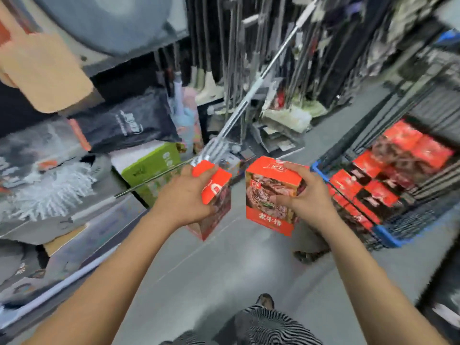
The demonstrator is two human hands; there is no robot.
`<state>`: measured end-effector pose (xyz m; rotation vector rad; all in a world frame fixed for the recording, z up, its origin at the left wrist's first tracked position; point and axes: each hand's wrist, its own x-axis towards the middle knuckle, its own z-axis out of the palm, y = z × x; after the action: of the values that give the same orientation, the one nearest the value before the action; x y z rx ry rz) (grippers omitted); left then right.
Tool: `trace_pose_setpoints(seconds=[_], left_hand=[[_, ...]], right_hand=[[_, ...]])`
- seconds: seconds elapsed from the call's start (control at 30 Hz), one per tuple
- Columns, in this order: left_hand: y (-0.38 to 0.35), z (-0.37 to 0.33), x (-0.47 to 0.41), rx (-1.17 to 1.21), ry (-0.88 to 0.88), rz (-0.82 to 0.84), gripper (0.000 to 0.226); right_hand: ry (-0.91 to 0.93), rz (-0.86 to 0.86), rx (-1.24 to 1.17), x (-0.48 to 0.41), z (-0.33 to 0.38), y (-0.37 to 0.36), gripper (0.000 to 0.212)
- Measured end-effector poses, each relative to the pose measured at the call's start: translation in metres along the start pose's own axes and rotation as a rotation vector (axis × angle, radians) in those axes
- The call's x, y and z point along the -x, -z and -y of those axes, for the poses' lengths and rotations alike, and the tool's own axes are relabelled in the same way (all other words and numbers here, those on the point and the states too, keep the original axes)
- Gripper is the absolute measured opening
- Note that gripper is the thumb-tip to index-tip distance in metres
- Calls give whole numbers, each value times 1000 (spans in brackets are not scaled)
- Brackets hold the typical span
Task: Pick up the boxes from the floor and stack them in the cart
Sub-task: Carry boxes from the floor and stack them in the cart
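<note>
Head view: you have two boxes off the grey floor (224, 282), both in the air just left of the blue wire cart (388, 236). Your left hand (185, 195) has its grip curled round the tilted red-orange cardboard box (216, 192). Your right hand (306, 197) has its grip wrapped on the upright red-orange cardboard box (268, 195). The cart already carries stacked red boxes (398, 158), so the task looks well along, though these two are not yet placed. Whether more wait on the floor, cannot tell. The upright box reads "素牛排" on its lower band; its top logo is blurred. Lettering on the green carton (151, 168) and the black plastic bag (124, 125) is unreadable.
</note>
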<state>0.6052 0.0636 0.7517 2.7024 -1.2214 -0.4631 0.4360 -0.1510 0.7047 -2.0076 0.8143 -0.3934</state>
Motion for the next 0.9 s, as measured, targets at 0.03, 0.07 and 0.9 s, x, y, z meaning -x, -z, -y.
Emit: trace_pose_setpoints(seconds=[0.03, 0.07, 0.9], left_hand=[[0, -26, -15, -13, -35, -8, 91], [0, -51, -28, -17, -69, -16, 90], [-92, -402, -352, -179, -772, 230, 89]], right_hand=[[-7, -33, 15, -2, -14, 27, 83], [-16, -64, 30, -3, -28, 52, 81], [-446, -741, -96, -71, -260, 284, 82]])
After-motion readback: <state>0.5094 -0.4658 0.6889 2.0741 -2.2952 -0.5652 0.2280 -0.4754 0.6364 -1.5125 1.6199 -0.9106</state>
